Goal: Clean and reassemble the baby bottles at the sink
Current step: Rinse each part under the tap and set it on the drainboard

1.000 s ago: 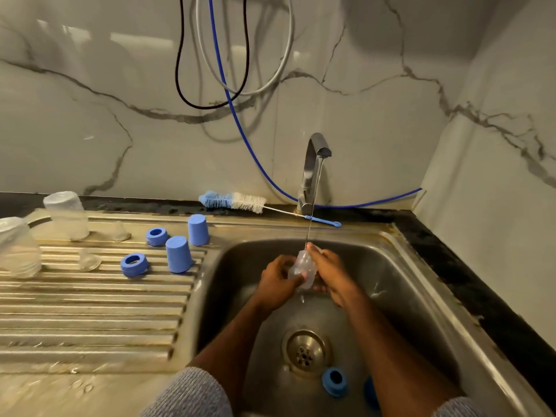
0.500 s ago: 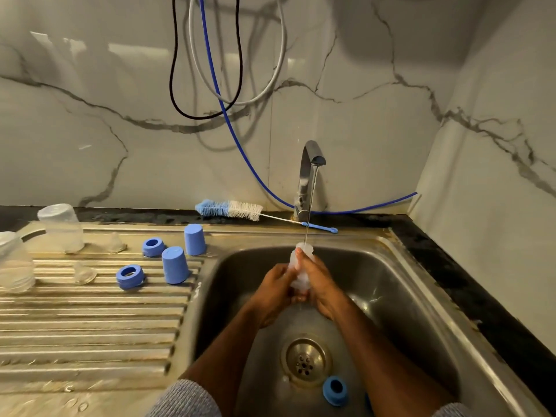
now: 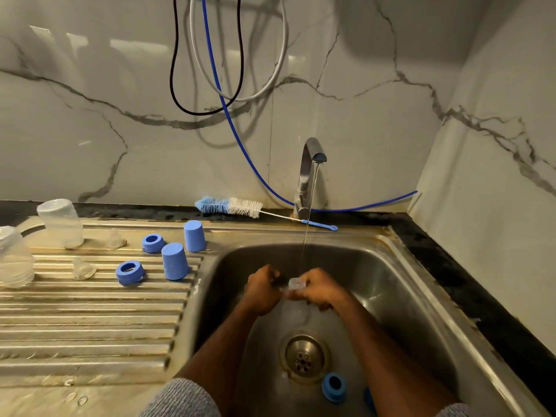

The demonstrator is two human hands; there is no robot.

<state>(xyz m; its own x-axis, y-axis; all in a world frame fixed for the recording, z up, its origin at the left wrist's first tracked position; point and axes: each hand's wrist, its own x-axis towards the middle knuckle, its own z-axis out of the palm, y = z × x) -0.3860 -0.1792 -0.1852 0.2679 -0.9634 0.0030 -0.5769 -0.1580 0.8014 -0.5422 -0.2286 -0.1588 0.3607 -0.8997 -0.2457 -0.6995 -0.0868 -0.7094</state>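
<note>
Over the steel sink (image 3: 400, 284), both hands hold a small clear bottle (image 3: 296, 283) under the thin stream from the tap (image 3: 310, 173). My right hand (image 3: 319, 288) grips it, and only its pale top shows between the fingers. My left hand (image 3: 263, 288) is curled against its left side. On the draining board stand two upturned clear bottles (image 3: 61, 222) (image 3: 13, 257), two clear teats (image 3: 115, 238) (image 3: 82, 267), two blue rings (image 3: 152, 242) (image 3: 130, 271) and two blue caps (image 3: 194, 235) (image 3: 174, 260). A blue ring (image 3: 333, 386) lies in the basin near the drain (image 3: 304, 356).
A bottle brush (image 3: 231, 206) with a blue handle lies on the ledge behind the sink. Black, white and blue hoses (image 3: 210, 70) hang down the marble wall. Another blue piece (image 3: 369, 397) peeks out beside my right forearm. A dark counter (image 3: 469, 290) runs along the right.
The bottle has dropped lower and tipped over, so that my hands now cover most of it. Both hands have moved slightly apart under the stream.
</note>
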